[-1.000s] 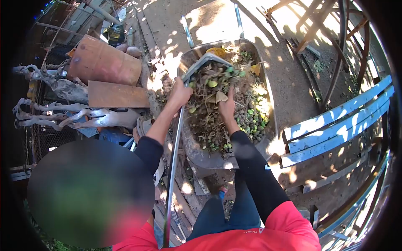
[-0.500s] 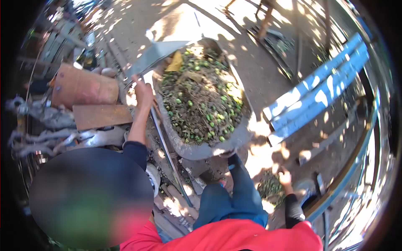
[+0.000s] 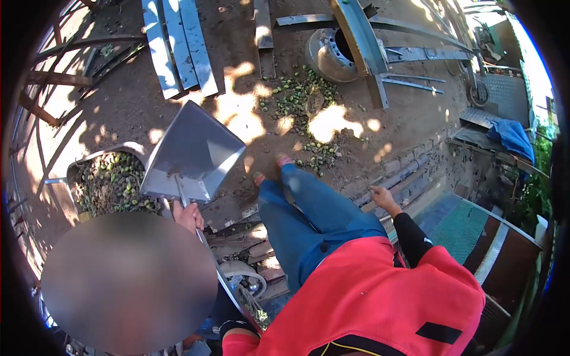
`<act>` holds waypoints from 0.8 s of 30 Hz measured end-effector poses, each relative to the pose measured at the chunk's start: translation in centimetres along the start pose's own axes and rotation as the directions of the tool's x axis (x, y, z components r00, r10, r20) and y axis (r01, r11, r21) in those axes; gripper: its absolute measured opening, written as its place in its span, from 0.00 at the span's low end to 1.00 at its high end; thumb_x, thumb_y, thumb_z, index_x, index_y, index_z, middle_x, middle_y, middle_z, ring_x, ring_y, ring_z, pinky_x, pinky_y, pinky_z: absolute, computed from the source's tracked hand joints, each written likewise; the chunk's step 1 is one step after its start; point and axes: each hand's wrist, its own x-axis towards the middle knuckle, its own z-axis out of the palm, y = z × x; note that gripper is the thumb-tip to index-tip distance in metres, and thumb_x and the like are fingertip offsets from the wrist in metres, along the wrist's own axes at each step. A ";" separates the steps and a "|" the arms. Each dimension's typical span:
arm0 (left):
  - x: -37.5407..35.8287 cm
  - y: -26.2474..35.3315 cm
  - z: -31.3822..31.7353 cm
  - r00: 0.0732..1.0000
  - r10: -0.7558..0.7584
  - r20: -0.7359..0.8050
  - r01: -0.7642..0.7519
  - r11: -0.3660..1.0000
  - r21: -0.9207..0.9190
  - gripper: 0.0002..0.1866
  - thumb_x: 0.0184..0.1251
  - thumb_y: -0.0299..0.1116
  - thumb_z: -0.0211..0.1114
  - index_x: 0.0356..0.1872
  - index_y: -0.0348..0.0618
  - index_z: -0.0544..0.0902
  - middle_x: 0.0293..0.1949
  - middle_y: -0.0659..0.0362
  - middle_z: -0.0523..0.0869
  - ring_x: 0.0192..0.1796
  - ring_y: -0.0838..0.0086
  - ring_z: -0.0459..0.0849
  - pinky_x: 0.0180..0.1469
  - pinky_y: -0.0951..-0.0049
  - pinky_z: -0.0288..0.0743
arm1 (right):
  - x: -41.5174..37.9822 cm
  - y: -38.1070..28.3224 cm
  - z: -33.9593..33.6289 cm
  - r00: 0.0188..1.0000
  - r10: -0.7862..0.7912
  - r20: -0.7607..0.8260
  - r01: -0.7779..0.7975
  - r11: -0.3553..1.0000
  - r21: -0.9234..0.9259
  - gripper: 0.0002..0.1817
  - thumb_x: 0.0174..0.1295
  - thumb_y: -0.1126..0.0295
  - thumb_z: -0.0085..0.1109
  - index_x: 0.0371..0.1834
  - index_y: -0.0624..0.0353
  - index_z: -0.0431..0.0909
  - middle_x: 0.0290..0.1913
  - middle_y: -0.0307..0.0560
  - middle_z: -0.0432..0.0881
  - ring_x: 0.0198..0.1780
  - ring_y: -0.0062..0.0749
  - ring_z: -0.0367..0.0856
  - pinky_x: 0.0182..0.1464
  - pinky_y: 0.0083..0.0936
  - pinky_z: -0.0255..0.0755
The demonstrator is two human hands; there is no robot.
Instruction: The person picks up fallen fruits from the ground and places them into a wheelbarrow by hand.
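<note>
My right hand (image 3: 386,199) hangs beside my blue trousers with its fingers loosely apart and nothing in it. My left hand is out of sight; only the sleeve shows, and the blurred head of a person beside me covers what lies beyond. Another person's hand (image 3: 189,216) grips a shovel (image 3: 196,145) close below its broad grey blade. Its shaft slants down past my left side. The blade overlaps the wheelbarrow (image 3: 138,148) at left, which is heaped with small green and brown round fruits (image 3: 113,178). More such fruits (image 3: 303,95) lie scattered on the ground ahead of my feet.
Pale blue planks (image 3: 181,50) lie ahead. A metal wheel rim (image 3: 323,59) and a long steel beam (image 3: 365,44) lie beyond the fruit. Boards (image 3: 404,181) and a green mesh panel (image 3: 454,234) are at right, with a blue tarp (image 3: 513,139) farther off. A white bucket (image 3: 252,279) stands beside my legs.
My view has swung right, so the wheelbarrow has shifted from the middle to the left. The other person's shovel blade now shows its broad face. My right hand still holds nothing.
</note>
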 end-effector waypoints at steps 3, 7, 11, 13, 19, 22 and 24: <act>12.0 -9.0 4.4 0.989 -0.139 0.053 0.133 0.986 0.104 0.11 0.63 0.24 0.56 0.40 0.46 0.63 0.16 0.63 0.66 0.09 0.78 0.64 0.07 0.72 0.59 | -0.4 7.4 -0.3 0.998 0.046 -0.042 -0.041 0.994 0.103 0.25 0.55 0.67 0.61 0.59 0.57 0.79 0.53 0.59 0.83 0.55 0.47 0.83 0.57 0.33 0.74; 26.9 -16.8 10.2 0.957 -0.287 -0.036 0.283 0.903 0.324 0.08 0.62 0.23 0.53 0.38 0.45 0.64 0.16 0.63 0.66 0.10 0.77 0.64 0.09 0.69 0.60 | 6.7 17.8 -2.0 0.976 0.157 -0.150 -0.120 0.965 0.233 0.24 0.56 0.68 0.61 0.58 0.60 0.80 0.53 0.61 0.83 0.58 0.49 0.81 0.60 0.37 0.73; 42.4 -23.3 13.5 0.917 -0.330 -0.224 0.399 0.751 0.526 0.07 0.64 0.28 0.53 0.25 0.44 0.69 0.15 0.64 0.67 0.12 0.78 0.66 0.12 0.69 0.64 | 26.2 30.8 1.2 0.976 0.121 -0.181 -0.099 0.987 0.129 0.23 0.57 0.72 0.59 0.58 0.63 0.79 0.52 0.62 0.83 0.55 0.49 0.82 0.58 0.38 0.73; 52.0 -28.7 10.2 0.955 -0.282 -0.086 0.266 0.696 0.668 0.07 0.63 0.29 0.53 0.26 0.40 0.76 0.14 0.62 0.71 0.12 0.77 0.68 0.13 0.69 0.65 | 39.5 34.9 5.1 0.979 -0.109 -0.175 0.111 0.994 0.002 0.23 0.60 0.72 0.60 0.60 0.63 0.77 0.54 0.63 0.82 0.55 0.53 0.81 0.59 0.39 0.73; 65.8 -27.7 18.6 0.809 -0.482 -0.336 0.464 0.173 0.869 0.19 0.74 0.46 0.41 0.21 0.53 0.65 0.13 0.69 0.63 0.09 0.82 0.60 0.08 0.74 0.57 | 73.4 34.6 13.4 0.844 -0.442 -0.304 0.366 0.889 -0.275 0.29 0.73 0.53 0.48 0.72 0.57 0.65 0.71 0.56 0.68 0.73 0.53 0.63 0.71 0.43 0.59; 64.6 -32.0 31.1 0.710 -0.681 -0.179 0.348 0.117 0.930 0.04 0.69 0.35 0.50 0.35 0.49 0.70 0.12 0.71 0.61 0.07 0.85 0.58 0.06 0.76 0.55 | 80.8 21.8 18.4 0.804 -0.324 -0.499 0.402 0.914 0.054 0.33 0.72 0.42 0.41 0.76 0.44 0.61 0.76 0.51 0.61 0.76 0.48 0.56 0.75 0.39 0.49; 63.7 -40.2 39.7 0.763 -0.627 -0.159 0.271 0.086 0.959 0.16 0.67 0.35 0.53 0.17 0.50 0.66 0.09 0.71 0.59 0.06 0.85 0.58 0.08 0.77 0.58 | 87.7 20.9 21.0 0.805 -0.236 -0.544 0.410 0.884 0.225 0.31 0.73 0.51 0.45 0.76 0.53 0.59 0.76 0.51 0.60 0.75 0.42 0.58 0.72 0.35 0.57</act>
